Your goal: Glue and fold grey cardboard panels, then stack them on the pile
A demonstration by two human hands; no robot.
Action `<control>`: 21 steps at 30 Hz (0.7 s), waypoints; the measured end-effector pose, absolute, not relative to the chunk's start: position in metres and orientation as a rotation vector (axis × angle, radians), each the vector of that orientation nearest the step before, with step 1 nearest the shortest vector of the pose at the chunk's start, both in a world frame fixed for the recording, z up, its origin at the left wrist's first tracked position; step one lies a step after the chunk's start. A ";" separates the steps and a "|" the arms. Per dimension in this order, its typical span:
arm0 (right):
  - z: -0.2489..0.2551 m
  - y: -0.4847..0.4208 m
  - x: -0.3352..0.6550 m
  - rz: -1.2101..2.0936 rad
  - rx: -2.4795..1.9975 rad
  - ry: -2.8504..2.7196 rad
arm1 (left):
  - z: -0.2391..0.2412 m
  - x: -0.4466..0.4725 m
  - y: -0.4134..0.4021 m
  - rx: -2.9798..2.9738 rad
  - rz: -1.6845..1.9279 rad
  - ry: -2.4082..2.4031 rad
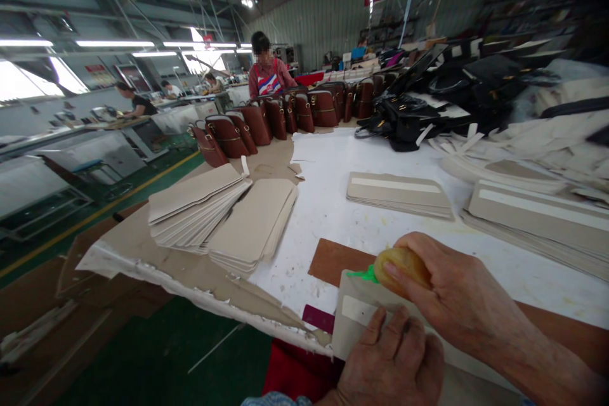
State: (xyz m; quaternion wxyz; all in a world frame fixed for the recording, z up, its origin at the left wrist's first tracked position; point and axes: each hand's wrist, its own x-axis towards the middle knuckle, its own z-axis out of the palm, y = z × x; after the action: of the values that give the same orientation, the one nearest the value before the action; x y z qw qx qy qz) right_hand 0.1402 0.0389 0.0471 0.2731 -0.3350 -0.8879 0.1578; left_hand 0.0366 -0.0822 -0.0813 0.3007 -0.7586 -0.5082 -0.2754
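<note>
My right hand point(457, 298) is closed around a yellowish, rounded tool point(402, 271) with a bright green tip point(365, 274). The tip touches the far left corner of a beige panel point(349, 333) with a white strip point(356, 309) across it. On top of that panel my left hand point(394, 358) lies with its fingers laid down over the strip. Brown sheet material point(335, 261) shows beneath the panel's far edge. Beside the panel, at the table's near edge, is a small dark purple piece point(318, 318).
Fanned beige panels point(195, 206) and another stack point(257, 219) lie left. Panels with white strips point(397, 193) lie ahead, with a larger stack point(537, 216) right. Brown handbags point(257, 124) line the far edge before a co-worker point(270, 73). Black bags point(404, 117) are heaped far right.
</note>
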 end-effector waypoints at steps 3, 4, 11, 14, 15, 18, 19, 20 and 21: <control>0.048 0.039 0.139 0.433 -0.884 -2.399 | -0.082 0.036 -0.083 -2.018 -0.757 -1.354; 0.049 0.040 0.139 0.427 -0.883 -2.401 | -0.081 0.036 -0.083 -2.025 -0.754 -1.353; 0.050 0.042 0.144 0.337 -0.867 -2.400 | -0.077 0.035 -0.084 -2.046 -0.720 -1.359; 0.050 0.042 0.147 0.352 -0.886 -2.394 | -0.078 0.035 -0.084 -2.048 -0.703 -1.356; 0.050 0.042 0.147 0.361 -0.894 -2.394 | -0.079 0.035 -0.085 -2.050 -0.701 -1.357; 0.051 0.041 0.146 0.394 -0.918 -2.394 | -0.082 0.035 -0.086 -2.071 -0.666 -1.376; 0.052 0.040 0.145 0.403 -0.926 -2.399 | -0.083 0.035 -0.086 -2.087 -0.644 -1.385; 0.053 0.039 0.143 0.410 -0.928 -2.407 | -0.084 0.035 -0.086 -2.101 -0.625 -1.393; 0.053 0.039 0.141 0.418 -0.928 -2.410 | -0.084 0.035 -0.086 -2.109 -0.615 -1.390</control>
State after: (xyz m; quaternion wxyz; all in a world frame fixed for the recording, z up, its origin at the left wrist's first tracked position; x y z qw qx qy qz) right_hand 0.1409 0.0385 0.0535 0.2598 -0.3426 -0.8895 0.1543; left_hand 0.0354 -0.0860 -0.0845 0.2676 -0.7816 -0.5153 -0.2279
